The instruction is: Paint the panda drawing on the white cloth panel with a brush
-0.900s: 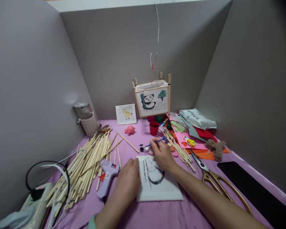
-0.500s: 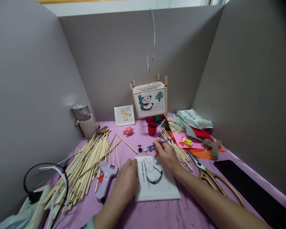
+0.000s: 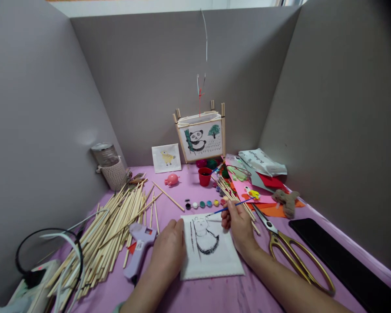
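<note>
A white canvas (image 3: 228, 263) with a black panda outline lies flat on the table in front of me. My left hand (image 3: 169, 245) grips its left edge, fingers curled and partly hidden. In a pinch, my right hand (image 3: 237, 226) holds a thin blue paintbrush (image 3: 226, 209) above the canvas's upper right. The brush tip is at or just above the panda's head; contact cannot be made out. Beyond the canvas runs a strip of small paint pots (image 3: 202, 204), the black one open at the left end.
Wooden sticks (image 3: 117, 234) and a lilac glue gun (image 3: 140, 250) lie left. Large gold-handled scissors (image 3: 289, 250) and a black slab (image 3: 332, 261) are right. Behind stand a red cup (image 3: 204, 177), a pink toy (image 3: 172, 179), a chick picture (image 3: 166, 158) and a hanging panda lantern (image 3: 200, 139).
My right hand has brought the brush from the paint pots back toward me, over the panda's head. My left hand stays at the canvas edge. The view has shifted slightly.
</note>
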`<state>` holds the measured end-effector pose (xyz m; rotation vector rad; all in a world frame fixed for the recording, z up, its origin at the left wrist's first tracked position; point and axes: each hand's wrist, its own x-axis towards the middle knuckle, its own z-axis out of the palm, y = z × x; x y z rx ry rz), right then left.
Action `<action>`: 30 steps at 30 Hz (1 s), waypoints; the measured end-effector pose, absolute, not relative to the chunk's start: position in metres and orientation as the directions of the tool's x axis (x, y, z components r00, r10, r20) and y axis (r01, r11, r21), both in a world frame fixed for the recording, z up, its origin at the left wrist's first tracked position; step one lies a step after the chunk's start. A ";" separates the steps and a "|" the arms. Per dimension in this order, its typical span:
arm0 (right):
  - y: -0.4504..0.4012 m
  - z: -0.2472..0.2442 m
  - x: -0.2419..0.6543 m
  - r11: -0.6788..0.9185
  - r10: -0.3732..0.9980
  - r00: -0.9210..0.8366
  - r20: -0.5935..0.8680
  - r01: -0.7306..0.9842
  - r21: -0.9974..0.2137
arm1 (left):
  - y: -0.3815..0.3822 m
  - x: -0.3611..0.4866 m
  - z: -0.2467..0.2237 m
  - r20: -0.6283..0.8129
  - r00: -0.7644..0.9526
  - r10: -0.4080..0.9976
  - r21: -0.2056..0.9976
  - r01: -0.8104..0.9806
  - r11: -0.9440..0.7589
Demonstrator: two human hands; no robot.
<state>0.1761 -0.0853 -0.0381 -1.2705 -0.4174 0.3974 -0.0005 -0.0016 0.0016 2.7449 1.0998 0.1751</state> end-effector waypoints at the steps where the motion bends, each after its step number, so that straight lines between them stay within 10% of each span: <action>1: -0.086 -0.038 0.176 0.241 0.506 0.857 0.098 -0.031 -0.970 | -0.002 0.000 0.002 0.040 0.721 0.692 0.209 0.671 -0.711; 30: -0.087 -0.033 0.169 0.166 0.526 0.842 0.123 0.040 -0.985 | -0.001 -0.001 0.005 0.036 0.720 0.693 0.196 0.674 -0.712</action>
